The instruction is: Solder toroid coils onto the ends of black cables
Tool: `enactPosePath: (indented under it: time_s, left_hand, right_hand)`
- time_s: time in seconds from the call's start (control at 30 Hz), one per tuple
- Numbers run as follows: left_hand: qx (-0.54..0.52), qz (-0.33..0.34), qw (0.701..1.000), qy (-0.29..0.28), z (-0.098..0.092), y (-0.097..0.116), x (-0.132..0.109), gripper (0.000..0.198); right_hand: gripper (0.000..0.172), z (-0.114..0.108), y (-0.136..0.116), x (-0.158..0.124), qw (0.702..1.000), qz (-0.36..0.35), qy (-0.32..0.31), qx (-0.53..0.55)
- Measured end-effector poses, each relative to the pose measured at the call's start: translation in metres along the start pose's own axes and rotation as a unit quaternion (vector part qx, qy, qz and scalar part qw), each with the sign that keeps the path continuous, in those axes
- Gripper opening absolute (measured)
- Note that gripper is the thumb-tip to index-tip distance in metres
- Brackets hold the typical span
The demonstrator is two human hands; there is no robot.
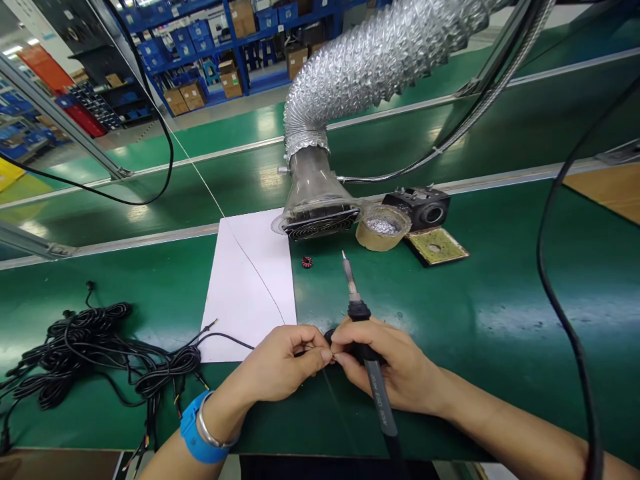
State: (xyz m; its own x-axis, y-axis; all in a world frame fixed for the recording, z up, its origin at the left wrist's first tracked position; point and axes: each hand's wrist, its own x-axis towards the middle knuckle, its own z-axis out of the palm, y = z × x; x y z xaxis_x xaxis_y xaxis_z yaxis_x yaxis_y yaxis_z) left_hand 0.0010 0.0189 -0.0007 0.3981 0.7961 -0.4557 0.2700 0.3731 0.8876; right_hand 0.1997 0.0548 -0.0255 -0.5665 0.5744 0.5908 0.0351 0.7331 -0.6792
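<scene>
On the left, a big heap of black cable (85, 353) lies on the green workbench (500, 407). A thin black wire (227, 337) goes from the heap, across the bottom of a white paper sheet (245, 287), to the left hand (280, 363). That hand wears a blue wrist strap (197, 427) and a silver bangle (213, 435). It is curled shut and pinches the wire, but the wire's end is hidden in the fingers. Just right of it, a small round black thing (329, 337) peeks out between the hands. Most of it is covered, so it is hard to tell what it is. The right hand (387, 363) is right beside the left hand and grips the black handle of a soldering iron (361, 333). The iron's thin metal tip points up and away and touches nothing. Past the tip, a tiny red and black ring (307, 261) lies on the bench. Farther right are a clear funnel (315, 200) on a silver hose (370, 60), a tape roll (383, 228), and a black iron holder (417, 208).
</scene>
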Motion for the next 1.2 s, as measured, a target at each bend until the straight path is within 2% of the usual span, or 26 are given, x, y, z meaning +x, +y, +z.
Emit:
enactPosePath:
  time_s: [0.2, 0.33, 0.43, 0.57, 0.67, 0.8, 0.93, 1.07, 1.2]
  left_hand:
    - [-0.023, -0.001, 1.000, 0.004, 0.000, 0.003, 0.000, 0.020]
    - [-0.041, 0.012, 0.998, 0.049, 0.000, 0.000, 0.006, 0.012]
    - [-0.020, 0.013, 0.997, 0.078, -0.001, -0.004, 0.010, 0.008]
    - [0.003, 0.003, 0.997, 0.082, -0.002, -0.008, 0.013, 0.011]
    - [0.017, -0.006, 0.996, 0.090, -0.002, -0.010, 0.015, 0.014]
    - [0.026, -0.008, 0.995, 0.096, 0.000, -0.008, 0.014, 0.015]
    - [0.038, 0.000, 0.994, 0.102, 0.002, -0.006, 0.012, 0.016]
    - [0.048, -0.003, 0.994, 0.102, 0.003, -0.005, 0.012, 0.016]
    - [0.048, -0.003, 0.993, 0.104, 0.004, -0.006, 0.012, 0.015]
  right_hand:
    - [0.027, 0.006, 0.000, -0.002, 0.998, -0.056, 0.034, 0.000]
    - [0.031, -0.001, -0.002, -0.001, 0.996, -0.058, 0.060, -0.024]
    - [0.042, -0.012, -0.008, -0.005, 0.992, -0.030, 0.114, -0.033]
    - [0.056, -0.021, -0.015, -0.019, 0.978, -0.007, 0.205, -0.034]
    - [0.046, -0.020, -0.018, -0.029, 0.966, 0.025, 0.256, -0.028]
    - [0.027, -0.013, -0.017, -0.040, 0.956, 0.098, 0.277, 0.011]
    - [0.016, -0.006, -0.014, -0.048, 0.941, 0.161, 0.296, 0.026]
    - [0.012, -0.003, -0.015, -0.048, 0.939, 0.185, 0.288, -0.008]
    - [0.012, -0.003, -0.015, -0.044, 0.944, 0.178, 0.277, -0.015]
